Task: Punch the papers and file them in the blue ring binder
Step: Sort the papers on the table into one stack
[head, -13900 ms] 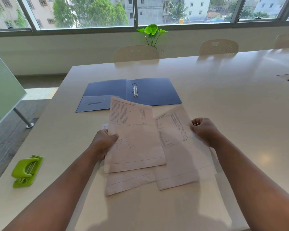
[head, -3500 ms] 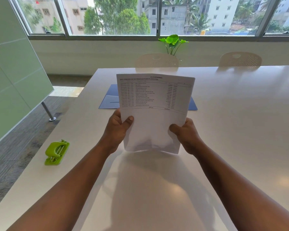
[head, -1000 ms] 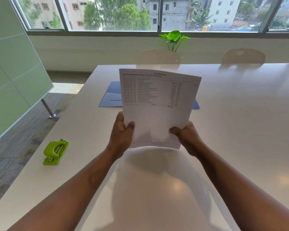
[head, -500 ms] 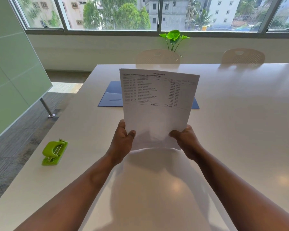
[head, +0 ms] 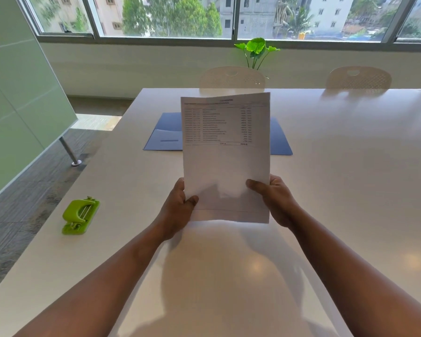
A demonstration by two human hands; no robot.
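Both the left hand (head: 178,210) and right hand (head: 276,199) are gripping the papers (head: 226,161) upright over the table (head: 350,178), probably hiding the blue ring binder (head: 164,135)'s rings, while the green punch (head: 80,216) is sitting near-left.

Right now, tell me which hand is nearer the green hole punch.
Left. The left hand grips the papers' left edge, right of the hole punch; the right hand holds the far edge.

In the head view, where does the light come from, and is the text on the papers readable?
Head view: daylight from the windows backlights the papers, casting their shadow toward the person; bright spots glare on the table; the printed lines are too blurred to read.
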